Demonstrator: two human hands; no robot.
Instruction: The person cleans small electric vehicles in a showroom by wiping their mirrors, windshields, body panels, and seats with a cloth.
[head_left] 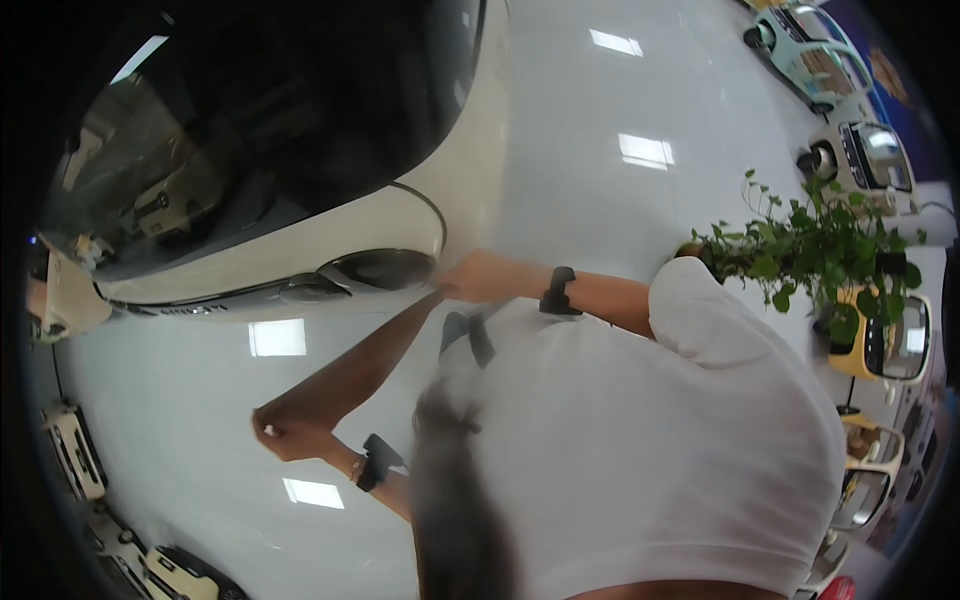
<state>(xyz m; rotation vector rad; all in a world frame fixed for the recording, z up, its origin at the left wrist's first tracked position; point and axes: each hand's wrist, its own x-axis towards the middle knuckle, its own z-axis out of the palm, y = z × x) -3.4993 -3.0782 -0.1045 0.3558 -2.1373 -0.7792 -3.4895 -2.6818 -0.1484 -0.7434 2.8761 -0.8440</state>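
A dark brown cloth [365, 365] hangs stretched between my two hands. My right hand [482, 277] pinches its upper end, close beside the dark oval lamp [378, 268] of a cream car [475, 150]; whether the fingers touch the car I cannot tell. Lower and further left, my left hand [290, 432] is closed on the cloth's other end, above the floor. Each wrist wears a black band. A white shirt [640, 440] and dark hair cover much of the lower right.
The car's dark glass [300, 110] fills the upper left. A leafy green plant [800, 250] stands at the right. Small model-like vehicles, one of them yellow [850, 345], line the right edge, and more are at the lower left. The grey floor [590, 90] is glossy.
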